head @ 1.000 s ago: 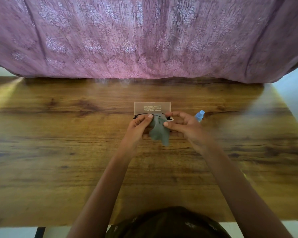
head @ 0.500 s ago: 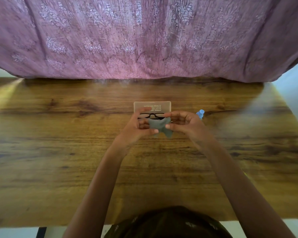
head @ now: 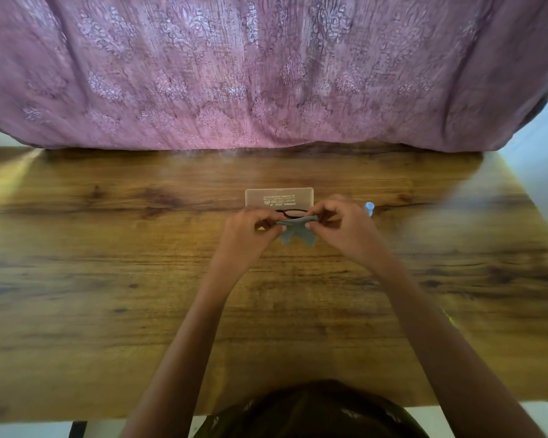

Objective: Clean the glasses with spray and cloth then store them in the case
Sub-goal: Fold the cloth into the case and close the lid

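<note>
Dark-framed glasses (head: 293, 212) are held just above the wooden table (head: 108, 279), mostly hidden behind my fingers. My left hand (head: 250, 227) grips their left side and pinches the grey cloth (head: 296, 230). My right hand (head: 339, 224) pinches the cloth's other end against the glasses. The cloth stretches between both hands and its corners hang down. A tan glasses case (head: 279, 196) lies shut on the table just behind the hands. The blue cap of the spray bottle (head: 369, 207) shows right of my right hand; the bottle's body is hidden.
A mauve patterned cloth (head: 266, 74) hangs along the table's far edge. Bare wood spreads to the left, right and front of the hands. The table's near edge is at the bottom of the view.
The cloth went from hanging down in a bunch to being pulled sideways between both hands. The glasses frame came into sight above the cloth. Both hands stayed in front of the case.
</note>
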Demonstrator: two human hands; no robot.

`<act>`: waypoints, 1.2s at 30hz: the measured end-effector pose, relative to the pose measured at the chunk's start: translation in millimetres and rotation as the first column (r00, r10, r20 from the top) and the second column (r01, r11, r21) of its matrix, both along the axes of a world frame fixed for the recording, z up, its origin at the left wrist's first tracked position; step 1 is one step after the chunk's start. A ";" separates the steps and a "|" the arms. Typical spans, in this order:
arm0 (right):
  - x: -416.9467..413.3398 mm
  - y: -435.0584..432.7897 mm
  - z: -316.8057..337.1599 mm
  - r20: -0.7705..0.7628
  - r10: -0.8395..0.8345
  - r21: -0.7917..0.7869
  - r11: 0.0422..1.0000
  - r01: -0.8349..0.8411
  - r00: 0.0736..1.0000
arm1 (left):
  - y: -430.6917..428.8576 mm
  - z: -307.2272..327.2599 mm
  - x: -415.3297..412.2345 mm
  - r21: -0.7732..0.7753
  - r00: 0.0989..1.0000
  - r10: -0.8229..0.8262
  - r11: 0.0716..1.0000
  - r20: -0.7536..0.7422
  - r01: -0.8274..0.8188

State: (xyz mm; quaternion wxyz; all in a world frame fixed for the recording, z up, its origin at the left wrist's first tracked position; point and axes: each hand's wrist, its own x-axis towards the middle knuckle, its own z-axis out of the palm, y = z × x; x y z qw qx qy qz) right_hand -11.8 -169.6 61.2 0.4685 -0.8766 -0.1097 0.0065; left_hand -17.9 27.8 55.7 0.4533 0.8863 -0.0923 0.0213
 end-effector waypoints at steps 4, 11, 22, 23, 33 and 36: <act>0.2 -1.9 4.7 -0.149 0.055 0.244 0.970 -0.017 0.987 | 2.9 7.0 -2.4 -0.261 0.981 -0.025 0.965 -0.191 -0.027; -0.6 3.5 5.6 -0.363 0.133 0.510 0.857 0.077 0.922 | -2.6 10.9 -2.2 -0.587 0.905 -0.110 0.791 -0.411 -0.171; 1.2 -3.5 -0.2 -0.477 0.150 0.607 0.768 0.202 0.866 | -1.9 -2.3 -5.4 -0.708 0.797 -0.267 0.655 -0.542 -0.263; 0.9 -4.4 -1.1 -0.473 0.148 0.606 0.770 0.199 0.869 | -1.7 -3.1 -6.0 -0.703 0.810 -0.252 0.664 -0.530 -0.253; -1.4 -4.3 4.1 -0.085 0.178 0.398 0.908 -0.130 0.980 | 0.8 -10.0 -3.9 -0.734 0.849 -0.197 0.618 -0.490 -0.281; -1.5 -4.3 5.8 -0.018 0.195 0.343 0.922 -0.177 0.981 | 1.2 -10.4 -3.8 -0.772 0.836 -0.230 0.558 -0.498 -0.306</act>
